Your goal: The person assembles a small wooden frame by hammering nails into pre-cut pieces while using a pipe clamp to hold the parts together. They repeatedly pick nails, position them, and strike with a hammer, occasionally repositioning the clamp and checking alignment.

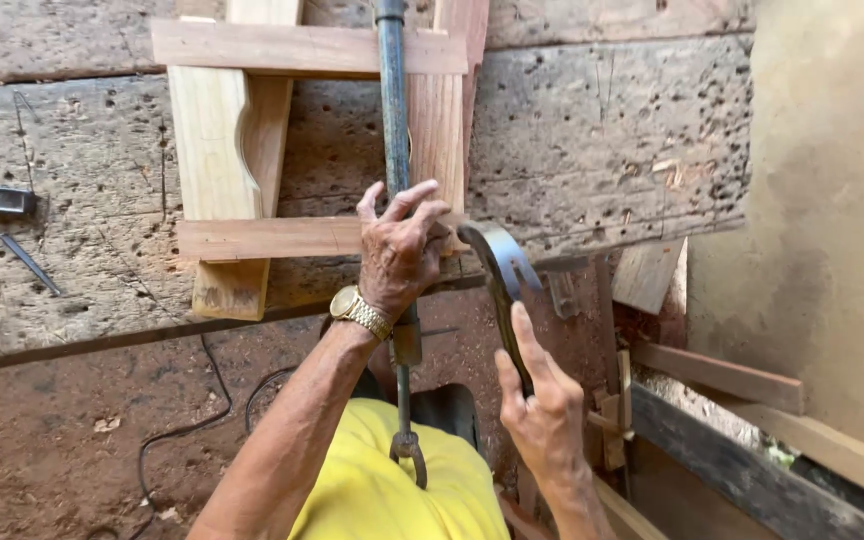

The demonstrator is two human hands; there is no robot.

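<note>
Left hand (399, 250): I see its fingers spread, pressing on the lower rail of the wooden frame (272, 238), at the bar clamp (393, 150).
Right hand (542, 415): at 5 o'clock from the left, fingers wrapped on the claw hammer (502, 270) handle.
Hammer head: just right of the rail's end; possibly touching it.
Workbench (592, 140): worn, pitted, beneath the frame.

We see a pale, yellowish wooden frame of flat slats (252, 160), one slat redder (439, 120), lying on a weathered grey plank bench (592, 130) pocked with dark holes. A blue-grey steel bar clamp (393, 100) crosses the frame. Our left hand (399, 255) wears a gold wristwatch (360, 312); our right hand (544, 415) shows against a dark hammer with a shiny grey head (500, 262). The shirt (392, 480) is bright yellow, the earthen floor (72, 440) reddish brown.
</note>
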